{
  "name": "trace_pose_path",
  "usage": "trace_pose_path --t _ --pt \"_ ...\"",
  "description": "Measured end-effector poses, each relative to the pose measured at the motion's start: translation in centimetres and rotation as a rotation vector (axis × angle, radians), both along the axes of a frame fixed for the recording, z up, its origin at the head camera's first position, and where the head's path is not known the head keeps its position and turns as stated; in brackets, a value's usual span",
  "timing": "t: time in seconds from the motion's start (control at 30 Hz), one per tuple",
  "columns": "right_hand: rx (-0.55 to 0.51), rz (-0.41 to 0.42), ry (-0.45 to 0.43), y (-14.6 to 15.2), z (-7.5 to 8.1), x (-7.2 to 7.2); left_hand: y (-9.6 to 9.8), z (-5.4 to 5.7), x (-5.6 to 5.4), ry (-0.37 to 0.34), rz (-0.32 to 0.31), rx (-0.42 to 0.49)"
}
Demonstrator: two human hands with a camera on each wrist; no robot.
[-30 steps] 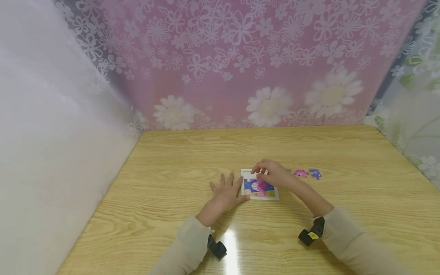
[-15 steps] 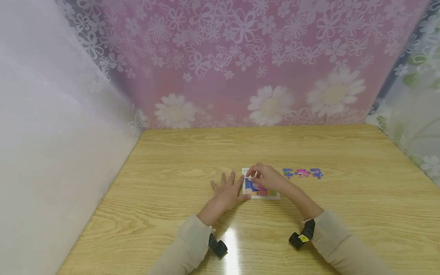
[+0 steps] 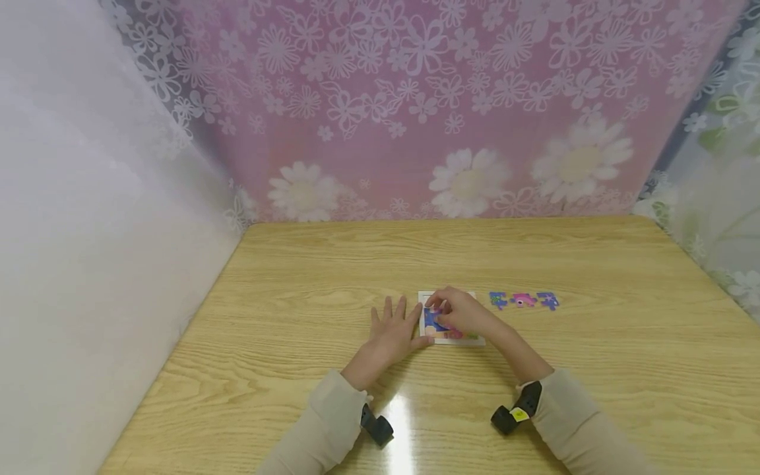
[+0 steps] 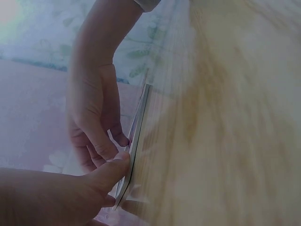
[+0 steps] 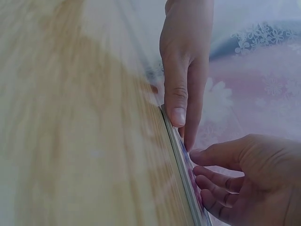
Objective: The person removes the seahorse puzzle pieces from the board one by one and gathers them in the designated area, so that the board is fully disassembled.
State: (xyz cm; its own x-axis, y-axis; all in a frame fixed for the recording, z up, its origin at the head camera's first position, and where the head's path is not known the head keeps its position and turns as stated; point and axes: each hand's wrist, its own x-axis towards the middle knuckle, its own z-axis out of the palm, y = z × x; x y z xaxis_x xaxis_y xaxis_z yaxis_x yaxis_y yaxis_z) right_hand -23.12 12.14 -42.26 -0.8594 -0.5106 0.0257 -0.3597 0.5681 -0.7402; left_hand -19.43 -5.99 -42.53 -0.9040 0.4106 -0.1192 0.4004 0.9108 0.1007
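Framed puzzle (image 3: 457, 342): lay flat under the right grip and beside the left, its blue and pink picture partly covered by the right fingers.
Right grip (image 3: 466, 313): fingers bent down, thumb opposite, tips at the picture; whether they pinched a piece, I could not tell.
Left grip (image 3: 393, 336): released, fingers spread, thumb and index finger at the frame's left edge, presumably to stop it sliding.
Arms: angled inward behind the grips, the right hand reaching over the puzzle.
Loose pieces (image 3: 523, 300): three, spaced in a row just right of the right grip, clear of the frame, probably for easy picking.
Wrist cameras (image 3: 513, 410): black, one at each beige cuff, behind the grips.
Surface (image 3: 297, 277): wood-grained, around both grips.
Flowered cloth (image 3: 380, 152): pink, well beyond them.
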Motion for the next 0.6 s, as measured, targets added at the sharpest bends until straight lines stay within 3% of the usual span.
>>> trace_pose_path --t 0.2,0.6 --pt "0.007 -0.026 -0.033 0.06 -0.27 0.14 0.09 -0.24 -0.09 0.017 -0.018 0.001" --pt "0.033 -0.003 0.059 0.24 -0.91 -0.12 0.02 -0.31 -0.35 -0.003 -0.016 0.005"
